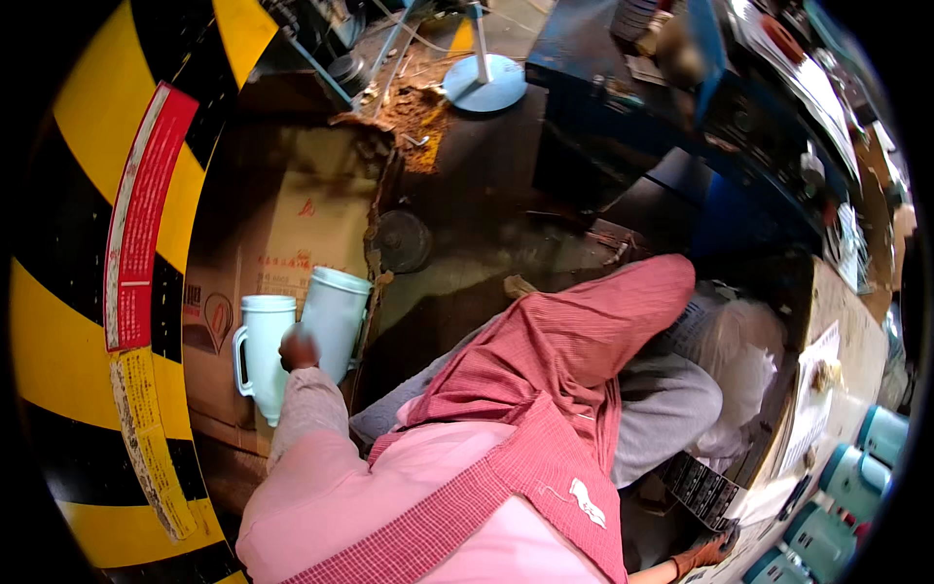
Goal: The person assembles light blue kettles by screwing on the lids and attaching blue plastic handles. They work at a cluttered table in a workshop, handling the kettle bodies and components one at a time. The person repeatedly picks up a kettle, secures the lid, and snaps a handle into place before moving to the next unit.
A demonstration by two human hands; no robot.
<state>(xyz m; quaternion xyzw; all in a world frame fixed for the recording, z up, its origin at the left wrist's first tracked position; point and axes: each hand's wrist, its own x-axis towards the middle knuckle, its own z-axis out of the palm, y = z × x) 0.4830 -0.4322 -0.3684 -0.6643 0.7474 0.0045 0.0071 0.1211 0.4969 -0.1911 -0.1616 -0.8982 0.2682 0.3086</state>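
Two pale mint-green mugs (339, 316) with side handles are next to each other over a brown cardboard box at the left. My left hand (299, 348) reaches between them, touching or just in front of their facing sides. Its fingers are blurred, so the grip does not show. The left mug's handle (239, 360) points left; the other mug leans slightly to the right. At the lower right, my right hand (702, 555), in a brown glove, is at the edge of a pale worktable (844, 321). Its fingertips are dark and partly hidden beside a small black item.
Several teal containers (856, 482) line the worktable. Under its edge sit a dark printed box (699, 490) and white plastic bags (735, 360). A yellow-and-black striped panel (63, 204) borders the left. Farther off are a round-based stand (486, 86) and blue machinery (584, 49).
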